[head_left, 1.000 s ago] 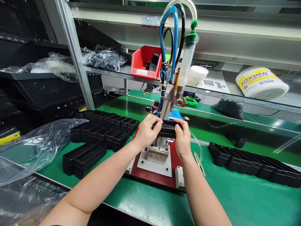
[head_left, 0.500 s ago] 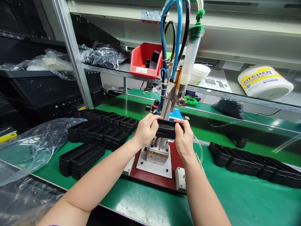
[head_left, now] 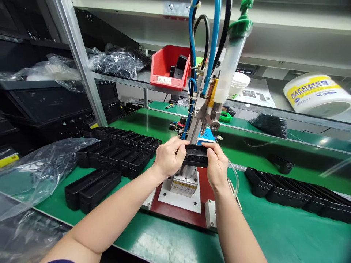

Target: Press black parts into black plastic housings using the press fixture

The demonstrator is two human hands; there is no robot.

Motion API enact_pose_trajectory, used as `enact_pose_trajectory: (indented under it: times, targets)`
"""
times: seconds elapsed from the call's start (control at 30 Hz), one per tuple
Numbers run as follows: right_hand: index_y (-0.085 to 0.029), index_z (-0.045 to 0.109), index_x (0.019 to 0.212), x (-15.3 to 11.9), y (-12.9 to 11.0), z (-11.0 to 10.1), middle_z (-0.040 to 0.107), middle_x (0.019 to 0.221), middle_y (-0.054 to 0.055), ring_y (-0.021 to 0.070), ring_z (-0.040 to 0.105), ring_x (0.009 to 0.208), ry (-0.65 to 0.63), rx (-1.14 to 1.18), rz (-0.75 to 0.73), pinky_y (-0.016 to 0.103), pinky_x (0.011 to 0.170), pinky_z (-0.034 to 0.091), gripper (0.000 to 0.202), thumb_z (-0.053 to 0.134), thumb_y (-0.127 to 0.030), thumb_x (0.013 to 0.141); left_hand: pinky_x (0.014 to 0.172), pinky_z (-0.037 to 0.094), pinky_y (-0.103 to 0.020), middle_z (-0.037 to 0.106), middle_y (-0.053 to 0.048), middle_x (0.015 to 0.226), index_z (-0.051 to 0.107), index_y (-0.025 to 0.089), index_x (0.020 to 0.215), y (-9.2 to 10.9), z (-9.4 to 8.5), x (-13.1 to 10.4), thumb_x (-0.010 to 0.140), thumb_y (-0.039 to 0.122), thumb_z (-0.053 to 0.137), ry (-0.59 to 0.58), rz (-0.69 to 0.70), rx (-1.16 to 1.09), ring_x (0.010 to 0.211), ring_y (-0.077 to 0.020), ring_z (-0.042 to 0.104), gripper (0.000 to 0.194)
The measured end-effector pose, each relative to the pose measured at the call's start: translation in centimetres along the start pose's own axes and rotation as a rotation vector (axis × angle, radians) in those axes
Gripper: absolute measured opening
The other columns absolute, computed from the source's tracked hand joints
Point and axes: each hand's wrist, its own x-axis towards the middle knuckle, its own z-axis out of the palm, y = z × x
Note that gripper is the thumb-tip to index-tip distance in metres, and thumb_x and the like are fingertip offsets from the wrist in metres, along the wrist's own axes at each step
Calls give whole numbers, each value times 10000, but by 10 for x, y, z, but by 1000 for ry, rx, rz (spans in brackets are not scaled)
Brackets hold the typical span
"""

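Note:
Between my two hands is a black rectangular plastic housing (head_left: 195,156), its hollow side facing me. My left hand (head_left: 170,156) grips its left end, with the thumb at the near side and a finger along the top edge. My right hand (head_left: 217,162) is closed on the right end in the same way. The housing is in front of the metal post of a bench dispensing press (head_left: 194,133), below its nozzle (head_left: 203,130). A clear syringe (head_left: 229,69) with a green cap is mounted on the press. Whether the housing touches the press cannot be seen.
Rows of similar black housings (head_left: 112,155) lie at left, two more housings (head_left: 93,188) nearer me. Another row (head_left: 298,193) lies at right. Clear plastic film (head_left: 46,171) covers the left edge. A red bin (head_left: 170,69) and a wipes tub (head_left: 315,95) are on the shelf.
The view has shifted slightly. The housing has tipped so that its inner face with small holes shows more. Both hands keep their hold at its ends.

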Motion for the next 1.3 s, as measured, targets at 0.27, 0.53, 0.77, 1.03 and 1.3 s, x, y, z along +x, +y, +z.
enact_pose_trajectory:
  times: [0.27,0.53,0.77,1.03,1.3]
  targets:
    - [-201,687,903,-8,11,13,671,885,9,176,605,837,141,92,-67,300,740,440,279,450,-343,862,741,488,-277,670,-71,899,704,152,1024,-4,8,-7,957,251,363,92,52,-74,830,-164,633,362]
    - [-190,676,895,-8,7,15,660,862,20,186,591,827,167,79,-60,316,749,437,309,444,-392,868,741,462,-286,667,-71,900,675,169,992,-7,12,-10,961,326,372,134,-1,-106,824,-175,621,343]
    - [-187,640,908,-4,4,10,656,930,36,189,582,891,68,69,-58,316,805,431,357,394,-446,899,678,435,-272,603,-28,826,545,192,1063,2,15,-16,941,474,381,79,-331,-331,741,-165,572,348]
    - [-192,637,800,14,-19,0,624,799,26,183,544,791,98,20,-117,311,755,403,420,348,-476,905,809,452,-305,634,-66,1009,542,191,1067,25,13,2,911,294,398,235,-240,-337,896,-186,583,236]
    - [-198,627,857,-29,-51,-14,627,851,26,176,554,797,116,81,-109,293,706,413,346,370,-424,908,729,491,-279,646,-61,996,535,191,1131,53,-7,-39,917,314,394,238,-105,-333,801,-156,604,284]
